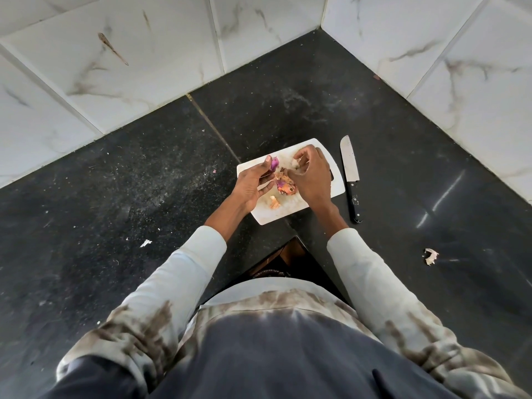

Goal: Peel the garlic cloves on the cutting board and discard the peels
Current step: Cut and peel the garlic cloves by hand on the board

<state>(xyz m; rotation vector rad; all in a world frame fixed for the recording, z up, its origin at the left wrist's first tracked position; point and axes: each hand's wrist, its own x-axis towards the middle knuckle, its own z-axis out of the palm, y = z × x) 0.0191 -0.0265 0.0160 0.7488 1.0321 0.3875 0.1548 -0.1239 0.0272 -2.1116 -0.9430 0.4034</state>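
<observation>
Black counter, white cutting board [338, 184]. Purple clove [274, 163] is pinched in left hand [253, 182]; right hand [311, 180], fingers curled on pale peel [294, 162], lies just right.

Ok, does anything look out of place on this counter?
Yes. A garlic peel lies loose on the black counter, right of the person and well off the cutting board. A smaller white scrap sits on the left side.

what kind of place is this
Most likely a home kitchen corner. A dark stone counter meets white marble-look wall tiles, and a white cutting board with purple garlic cloves and peels lies on it, a black-handled knife beside it.
</observation>
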